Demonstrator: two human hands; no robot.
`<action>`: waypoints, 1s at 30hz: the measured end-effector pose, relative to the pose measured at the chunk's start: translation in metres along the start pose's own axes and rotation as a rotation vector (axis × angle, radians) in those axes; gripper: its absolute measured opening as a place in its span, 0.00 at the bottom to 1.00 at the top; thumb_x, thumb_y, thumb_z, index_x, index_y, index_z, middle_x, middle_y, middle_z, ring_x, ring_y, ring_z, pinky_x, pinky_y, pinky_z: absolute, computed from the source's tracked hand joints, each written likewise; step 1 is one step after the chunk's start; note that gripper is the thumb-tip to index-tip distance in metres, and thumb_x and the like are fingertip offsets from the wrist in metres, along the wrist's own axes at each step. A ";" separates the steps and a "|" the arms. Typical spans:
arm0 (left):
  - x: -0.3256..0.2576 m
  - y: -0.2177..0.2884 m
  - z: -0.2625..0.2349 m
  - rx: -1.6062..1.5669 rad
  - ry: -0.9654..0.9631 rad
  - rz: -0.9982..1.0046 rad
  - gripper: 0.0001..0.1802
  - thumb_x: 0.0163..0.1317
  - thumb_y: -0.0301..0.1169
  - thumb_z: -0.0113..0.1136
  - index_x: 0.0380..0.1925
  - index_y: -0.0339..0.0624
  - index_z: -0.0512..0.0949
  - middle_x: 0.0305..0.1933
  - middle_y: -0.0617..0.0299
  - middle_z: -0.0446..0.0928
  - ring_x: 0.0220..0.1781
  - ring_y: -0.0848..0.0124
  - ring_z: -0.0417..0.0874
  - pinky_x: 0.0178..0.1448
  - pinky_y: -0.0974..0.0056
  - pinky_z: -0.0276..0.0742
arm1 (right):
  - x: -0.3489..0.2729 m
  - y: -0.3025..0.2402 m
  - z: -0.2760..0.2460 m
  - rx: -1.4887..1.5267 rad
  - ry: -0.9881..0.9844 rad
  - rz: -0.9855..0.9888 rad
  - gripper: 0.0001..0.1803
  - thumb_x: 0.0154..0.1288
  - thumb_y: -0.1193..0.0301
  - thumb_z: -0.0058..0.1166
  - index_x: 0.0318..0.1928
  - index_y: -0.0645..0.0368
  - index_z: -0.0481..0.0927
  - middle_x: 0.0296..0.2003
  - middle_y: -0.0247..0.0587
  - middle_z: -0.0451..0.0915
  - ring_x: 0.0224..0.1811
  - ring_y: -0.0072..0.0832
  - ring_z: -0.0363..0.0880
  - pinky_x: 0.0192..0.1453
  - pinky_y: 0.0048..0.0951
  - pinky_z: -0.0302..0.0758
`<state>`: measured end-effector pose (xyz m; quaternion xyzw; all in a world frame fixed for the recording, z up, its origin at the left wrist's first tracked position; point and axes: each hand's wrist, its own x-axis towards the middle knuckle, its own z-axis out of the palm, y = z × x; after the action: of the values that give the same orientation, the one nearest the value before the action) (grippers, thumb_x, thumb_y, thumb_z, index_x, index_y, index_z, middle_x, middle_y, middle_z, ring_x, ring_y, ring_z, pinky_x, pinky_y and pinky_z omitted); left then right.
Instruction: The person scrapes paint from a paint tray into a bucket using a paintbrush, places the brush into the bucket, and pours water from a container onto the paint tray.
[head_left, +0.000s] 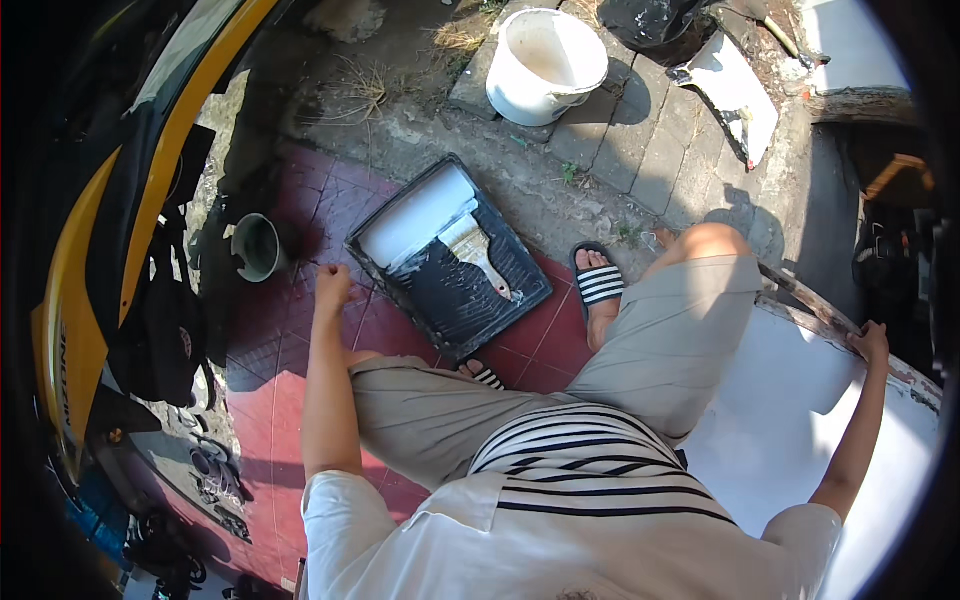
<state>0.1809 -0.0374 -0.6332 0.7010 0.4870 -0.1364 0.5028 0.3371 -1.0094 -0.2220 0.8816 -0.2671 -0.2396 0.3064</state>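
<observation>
Paint [415, 218], white and wet-looking, lay pooled at the far end of the black tray [452, 312], with thin streaks smeared down its ridged slope. The tray sat on the red tiled floor [262, 425] in front of the person, a little left of the sandalled feet. Inside it the broad brush [468, 243] rested unheld, its bristles whitened and touching the edge of the pool, its handle slanting toward the near right.

The right hand [870, 342] was closed over the worn, brownish edge of a white board [765, 395] that stood or leaned along the person's right side. The left hand [333, 286] hung just beside the tray's left rim with its fingers drawn inward; it showed small and foreshortened, so I could not tell whether it was fully closed or pinched anything.

As far as could be judged, the paint was already poured out and the brush already wetted. The board's broad face looked white for the most part, though glare and shadow hid whether that coat was fresh. Its chipped edge, with brown and dark patches showing, seemed the part left to do, and the ample pool suggested the painting was unfinished.
</observation>
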 end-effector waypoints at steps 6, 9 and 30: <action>-0.010 -0.016 0.019 0.099 -0.300 -0.262 0.24 0.68 0.36 0.53 0.57 0.29 0.68 0.54 0.46 0.74 0.54 0.54 0.80 0.48 0.42 0.84 | -0.050 -0.058 -0.037 -0.309 0.024 0.080 0.26 0.53 0.59 0.71 0.51 0.56 0.81 0.70 0.52 0.67 0.70 0.50 0.69 0.69 0.53 0.70; -0.012 -0.029 0.034 -0.007 -0.399 -0.411 0.29 0.69 0.38 0.54 0.63 0.28 0.65 0.63 0.41 0.70 0.63 0.48 0.75 0.55 0.36 0.80 | -0.045 -0.045 -0.025 -0.312 -0.041 0.043 0.26 0.56 0.61 0.68 0.56 0.52 0.81 0.68 0.46 0.70 0.73 0.47 0.64 0.71 0.59 0.65; -0.029 -0.054 0.062 -0.078 -0.734 -0.365 0.19 0.70 0.27 0.56 0.59 0.33 0.73 0.61 0.49 0.78 0.62 0.51 0.79 0.67 0.41 0.73 | -0.042 -0.038 -0.026 -0.132 -0.031 0.014 0.58 0.46 0.54 0.76 0.76 0.48 0.59 0.72 0.48 0.65 0.76 0.41 0.61 0.81 0.60 0.47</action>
<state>0.1411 -0.1036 -0.6724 0.4884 0.3964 -0.4457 0.6370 0.3331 -0.9472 -0.2180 0.8538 -0.2618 -0.2681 0.3614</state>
